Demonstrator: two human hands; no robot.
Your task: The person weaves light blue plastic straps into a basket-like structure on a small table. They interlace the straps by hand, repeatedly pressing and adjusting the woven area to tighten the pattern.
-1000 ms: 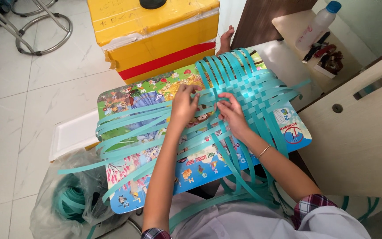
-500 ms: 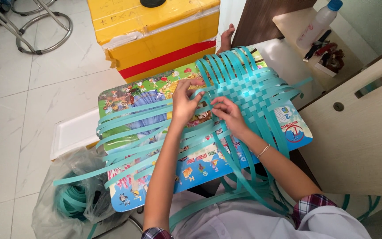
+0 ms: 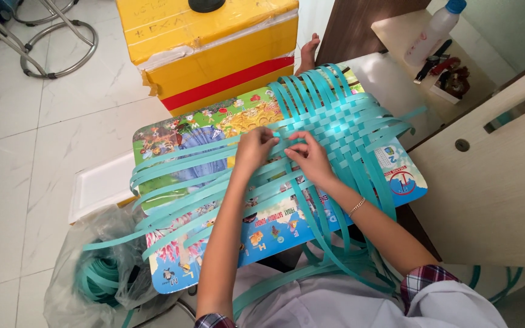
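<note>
A mat of woven teal plastic strips lies on a small colourful picture table. Loose strip ends fan out to the left and toward me. My left hand pinches a strip at the left edge of the woven patch. My right hand, with a thin bracelet at the wrist, pinches strips right beside it, fingertips almost touching the left hand's. Both hands sit at the weave's near-left corner.
A yellow foam box with a red band stands beyond the table. A clear plastic bag with coiled teal strips sits on the floor at lower left, near a white tray. A wooden cabinet is right; a bottle stands on a shelf.
Both hands have shifted slightly away from me and closer together along the weave's edge. The loose strips on the left have been drawn tighter and shifted.
</note>
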